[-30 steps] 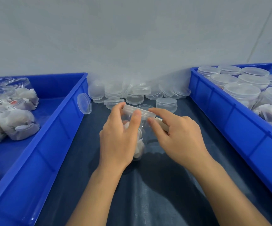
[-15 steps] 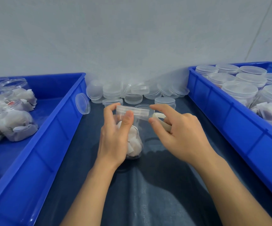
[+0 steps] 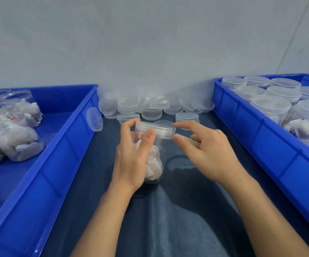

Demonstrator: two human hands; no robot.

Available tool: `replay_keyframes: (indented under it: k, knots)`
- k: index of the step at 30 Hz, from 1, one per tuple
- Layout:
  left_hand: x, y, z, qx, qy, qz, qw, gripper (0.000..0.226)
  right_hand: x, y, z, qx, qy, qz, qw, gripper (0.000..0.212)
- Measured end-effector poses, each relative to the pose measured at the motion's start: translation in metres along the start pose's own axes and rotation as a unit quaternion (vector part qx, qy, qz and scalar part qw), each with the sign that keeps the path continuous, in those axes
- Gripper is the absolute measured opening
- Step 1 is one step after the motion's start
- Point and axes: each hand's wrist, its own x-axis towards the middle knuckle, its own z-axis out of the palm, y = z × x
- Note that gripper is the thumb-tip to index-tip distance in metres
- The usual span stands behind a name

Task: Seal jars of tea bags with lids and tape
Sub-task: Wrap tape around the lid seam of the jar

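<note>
A clear plastic jar with white tea bags inside stands on the dark cloth at the centre. A clear lid sits on its mouth. My left hand grips the jar from the left, thumb on the lid's front wall and fingers round the back. My right hand is just right of the lid, with index finger and thumb spread at the lid's right edge. Its lower fingers curl round a beige object, apparently a tape roll, mostly hidden.
Loose clear lids are heaped along the wall behind the jar. The left blue bin holds open jars of tea bags. The right blue bin holds lidded jars. Dark cloth covers the table between the bins.
My right hand's thumb and index finger have spread apart at the lid's right edge. My left hand keeps its grip, and the jar has shifted slightly left.
</note>
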Motion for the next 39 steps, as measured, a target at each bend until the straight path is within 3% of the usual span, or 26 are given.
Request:
replay_keyframes:
  k: [7,13,16,19,22,26,34,39]
  knots:
    - [0.0,-0.003,0.002,-0.072,-0.024,-0.024,0.997,0.055,0.001,0.0,0.001,0.075,-0.021,0.022,0.997,0.025]
    - [-0.004,-0.004,0.01,-0.198,-0.053,-0.11,0.973,0.06,0.002,-0.003,-0.003,0.164,-0.083,0.047,0.982,0.019]
    - [-0.003,-0.002,0.012,-0.159,-0.042,-0.108,0.98,0.054,0.002,-0.004,-0.003,0.17,-0.07,0.052,0.981,0.017]
    - [-0.004,0.005,0.014,-0.022,-0.003,-0.051,0.998,0.049,0.001,-0.004,-0.001,0.163,-0.053,0.055,0.984,0.018]
    - [-0.009,0.015,0.016,0.078,0.041,-0.033,0.996,0.053,0.001,-0.006,0.002,0.146,-0.034,0.047,0.988,0.022]
    - [-0.012,0.02,0.022,0.079,0.015,-0.067,0.995,0.064,-0.001,-0.008,0.004,0.12,-0.034,0.03,0.992,0.025]
    - [-0.006,0.019,0.014,-0.033,0.023,-0.083,0.996,0.068,-0.002,-0.002,-0.011,0.107,-0.029,0.011,0.994,0.031]
    - [-0.004,0.015,0.012,-0.054,0.018,-0.083,0.995,0.059,-0.002,-0.003,-0.01,0.088,-0.028,0.012,0.996,0.029]
